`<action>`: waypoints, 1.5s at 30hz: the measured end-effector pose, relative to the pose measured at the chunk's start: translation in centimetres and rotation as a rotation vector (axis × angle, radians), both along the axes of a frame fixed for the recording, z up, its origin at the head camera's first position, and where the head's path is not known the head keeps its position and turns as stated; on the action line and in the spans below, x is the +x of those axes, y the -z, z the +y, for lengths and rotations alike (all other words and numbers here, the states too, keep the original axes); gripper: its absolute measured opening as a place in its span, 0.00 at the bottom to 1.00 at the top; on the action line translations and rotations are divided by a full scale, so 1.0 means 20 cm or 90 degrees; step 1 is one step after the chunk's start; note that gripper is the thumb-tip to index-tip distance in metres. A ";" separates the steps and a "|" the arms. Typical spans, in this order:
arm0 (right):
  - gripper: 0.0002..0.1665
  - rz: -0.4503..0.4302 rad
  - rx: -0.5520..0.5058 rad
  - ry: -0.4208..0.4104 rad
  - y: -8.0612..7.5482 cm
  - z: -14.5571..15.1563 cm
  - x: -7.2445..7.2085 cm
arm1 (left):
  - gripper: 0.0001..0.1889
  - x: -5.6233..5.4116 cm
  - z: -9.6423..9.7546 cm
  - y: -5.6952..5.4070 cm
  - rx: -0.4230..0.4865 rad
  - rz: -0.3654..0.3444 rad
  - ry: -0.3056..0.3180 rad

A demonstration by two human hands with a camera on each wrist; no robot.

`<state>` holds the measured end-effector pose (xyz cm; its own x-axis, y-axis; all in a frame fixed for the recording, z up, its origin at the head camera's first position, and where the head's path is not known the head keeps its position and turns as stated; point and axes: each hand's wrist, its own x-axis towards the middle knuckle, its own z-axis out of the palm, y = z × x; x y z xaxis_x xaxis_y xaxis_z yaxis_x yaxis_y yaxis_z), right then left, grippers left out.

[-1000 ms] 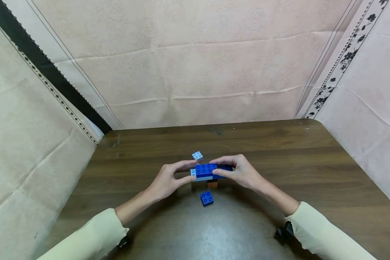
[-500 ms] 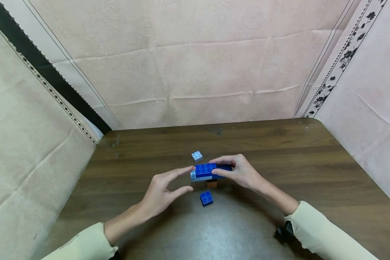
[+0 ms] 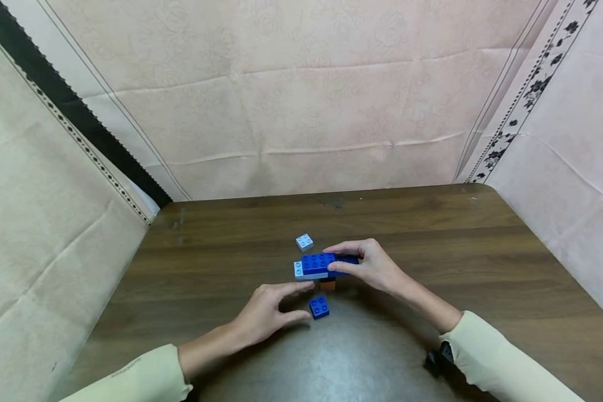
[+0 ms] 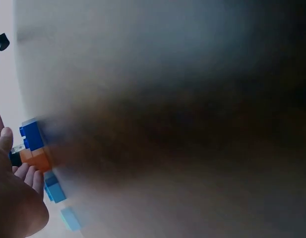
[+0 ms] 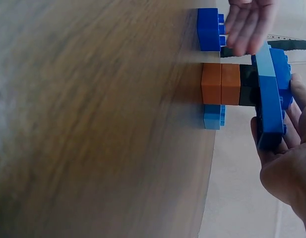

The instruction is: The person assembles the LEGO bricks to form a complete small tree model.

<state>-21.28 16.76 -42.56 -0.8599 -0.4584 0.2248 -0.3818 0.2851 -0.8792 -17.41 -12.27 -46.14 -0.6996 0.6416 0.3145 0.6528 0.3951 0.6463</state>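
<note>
A stack of toy building bricks stands on the table, with two orange bricks (image 5: 220, 84) at the bottom and a black brick (image 5: 248, 85) above them. Across the black one lie a light blue brick (image 5: 264, 62) and a dark blue brick (image 5: 271, 116), end to end. Another blue brick (image 3: 317, 263) is on top. My right hand (image 3: 374, 265) grips the upper bricks at their right side between thumb and fingers. Nearer to me sits a loose blue two-by-two brick (image 3: 319, 307). My left hand (image 3: 268, 311) is beside it, thumb and fingers apart, thumb tip close to its left side.
A loose light blue brick (image 3: 305, 242) lies behind the stack. The brown wooden table (image 3: 432, 223) ends at a pale cloth (image 3: 321, 111) at the back, with more cloth along both sides.
My left hand has let go of the stack's left end, moved back toward me and come beside the loose blue brick. My right hand keeps its grip in the same place.
</note>
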 end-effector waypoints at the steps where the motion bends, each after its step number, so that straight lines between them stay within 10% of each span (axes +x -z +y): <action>1: 0.19 0.001 0.001 0.000 0.00 0.00 0.00 | 0.30 0.00 0.01 0.00 -0.013 -0.012 -0.003; 20: 0.21 0.009 -0.001 0.001 0.00 -0.01 0.01 | 0.22 0.03 0.09 0.00 -0.065 0.002 -0.023; 34: 0.27 0.077 0.017 -0.008 0.03 0.02 0.02 | 0.24 0.01 0.14 -0.23 0.031 0.117 0.062; 45: 0.27 0.077 0.034 0.000 0.05 0.05 0.01 | 0.24 -0.15 0.20 -0.36 0.081 0.110 0.082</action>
